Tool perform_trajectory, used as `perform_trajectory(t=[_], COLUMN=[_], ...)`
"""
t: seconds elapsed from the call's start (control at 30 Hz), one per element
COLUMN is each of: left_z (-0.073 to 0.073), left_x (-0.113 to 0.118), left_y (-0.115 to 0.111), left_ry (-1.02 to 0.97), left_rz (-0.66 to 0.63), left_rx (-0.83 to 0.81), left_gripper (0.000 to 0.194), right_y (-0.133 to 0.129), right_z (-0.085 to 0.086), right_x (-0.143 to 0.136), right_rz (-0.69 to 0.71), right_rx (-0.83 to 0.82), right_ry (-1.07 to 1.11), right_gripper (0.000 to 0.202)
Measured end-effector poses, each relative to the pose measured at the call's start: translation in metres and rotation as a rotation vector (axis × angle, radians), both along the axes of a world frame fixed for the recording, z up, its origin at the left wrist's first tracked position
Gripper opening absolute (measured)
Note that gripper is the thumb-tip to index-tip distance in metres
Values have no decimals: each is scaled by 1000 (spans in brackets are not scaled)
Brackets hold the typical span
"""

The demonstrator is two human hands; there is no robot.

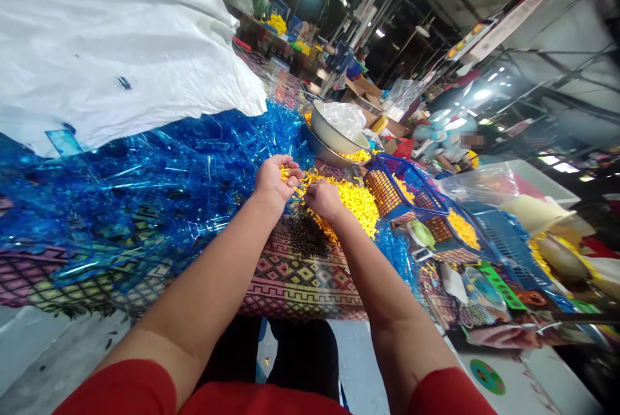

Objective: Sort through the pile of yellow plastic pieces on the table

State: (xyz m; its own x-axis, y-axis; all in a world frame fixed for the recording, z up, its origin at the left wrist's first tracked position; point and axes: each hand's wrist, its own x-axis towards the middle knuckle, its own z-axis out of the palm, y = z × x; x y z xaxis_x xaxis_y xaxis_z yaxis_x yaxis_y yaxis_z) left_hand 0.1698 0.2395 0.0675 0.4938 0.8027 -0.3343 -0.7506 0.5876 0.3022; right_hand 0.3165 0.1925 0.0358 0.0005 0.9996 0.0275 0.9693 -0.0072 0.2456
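Observation:
My left hand (277, 181) is cupped palm up with small yellow pieces (285, 173) in its curled fingers. Close beside it on the right, my right hand (323, 199) is closed at the edge of a heap of yellow pieces (361, 207); what its fingers hold, if anything, is hidden. Just below both hands lies a pile of small dark pieces (305, 234) on the patterned cloth (300, 279). A large mass of clear blue plastic parts (159, 176) spreads to the left of my hands.
A big white sack (111, 47) stands at the upper left. Beyond the yellow heap are metal bowls (334, 128) with a clear bag. Blue baskets (402, 186) with yellow pieces stand to the right. A person (455, 137) is blurred in the right background.

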Motion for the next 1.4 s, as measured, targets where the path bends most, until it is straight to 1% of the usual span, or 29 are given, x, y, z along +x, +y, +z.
perform_trajectory(t=[0.13,0.3,0.37,0.47,0.63,0.7,0.8,0.87,0.97,1.17,1.4], left_z=[0,1,2,2,3,3,2,1,0,0,1], left_x=[1,1,0,0,0,1,2,2,3,4,3], left_y=[-1,-2,-2,-2,-3,-4,-3,-3,-3,-5,-5], left_ry=[15,17,21,23,27,25,22,26,29,19,32], left_rz=[-2,-14,-19,-18,0,-7,-15,-19,-23,-20,-39], left_rx=[11,-9,-16,-21,-17,-18,-13,-9,0,6,18], left_gripper=[7,6,6,6,7,7,8,7,7,6,8], right_y=[-2,4,5,1,-11,-15,-17,-17,-15,-14,-12], right_z=[1,-11,-13,-8,9,10,5,0,-4,-4,-5], right_x=[1,-8,-8,-2,16,17,10,5,2,5,8], right_rz=[18,-21,-28,-18,-18,19,131,164,152,175,192], right_rx=[22,39,45,49,27,22,4,-2,-14,-63,-84], right_ry=[11,9,5,-2,-22,2,43,40,17,11,-14], right_gripper=[27,29,27,25,21,20,23,25,26,24,22])
